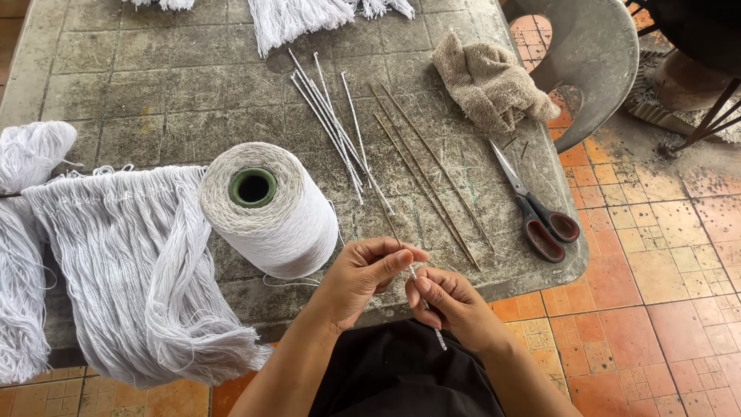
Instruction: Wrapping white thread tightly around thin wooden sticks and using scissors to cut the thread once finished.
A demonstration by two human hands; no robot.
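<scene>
Left hand (363,274): fingers curled, thumb and forefinger pressed together, pinching the upper end of a thin stick wound with white thread (427,305). Right hand (450,303): fingers closed round the same stick lower down; its wrapped lower end juts out below the hand, over dark cloth at the person's lap. Both hands sit at the near edge of the grey, scratched concrete worktop (154,93), touching each other at the fingertips.

Containers: none seen holding anything. Closest is the large cone of white yarn (270,208), lying on its side just left of the left hand, green core tube facing up; a loose strand trails from under it along the worktop edge.

Surroundings:
- Fringed hank of white yarn (131,270) draped over the near-left edge, touching the cone.
- More white yarn bundles (23,232) at the far left.
- White yarn tassels (293,19) at the far edge.
- Group of white-wrapped sticks (332,123), centre, fanned out.
- Bare brown thin sticks (428,174) just right of them, running diagonally toward the hands; one ends near the left fingertips.
- Scissors with red-and-black handles (532,205), right side, blades closed.
- Crumpled beige cloth (490,81), far right corner.
- Grey plastic chair (587,62) beyond, on orange floor tiles (664,293).
</scene>
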